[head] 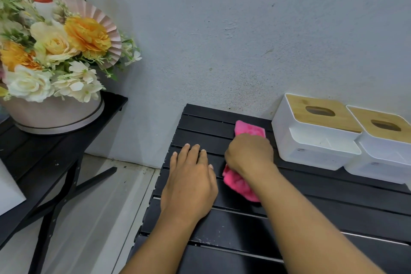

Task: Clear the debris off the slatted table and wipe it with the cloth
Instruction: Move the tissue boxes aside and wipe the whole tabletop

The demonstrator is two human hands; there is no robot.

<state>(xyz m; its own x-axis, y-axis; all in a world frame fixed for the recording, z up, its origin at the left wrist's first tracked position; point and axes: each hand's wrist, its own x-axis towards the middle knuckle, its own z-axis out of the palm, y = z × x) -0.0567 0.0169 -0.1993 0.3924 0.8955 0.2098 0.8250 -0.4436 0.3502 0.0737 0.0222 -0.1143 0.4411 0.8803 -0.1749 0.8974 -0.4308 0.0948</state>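
Note:
The black slatted table [333, 211] fills the lower right of the head view, its far edge against the wall. My right hand [250, 153] grips a bright pink cloth [238, 181] and holds it down on the slats near the table's back left part; pink cloth sticks out beyond and behind the fist. My left hand [190, 181] lies flat on the slats just left of the cloth, fingers straight and together. A few pale specks [205, 240] show on a slat near the front.
Two white tissue boxes with wooden lids [315, 131] [384, 147] stand at the table's back right, close to the cloth. A second black table [55, 151] to the left carries a flower arrangement with a cat figure [53, 51]. Tiled floor lies between the tables.

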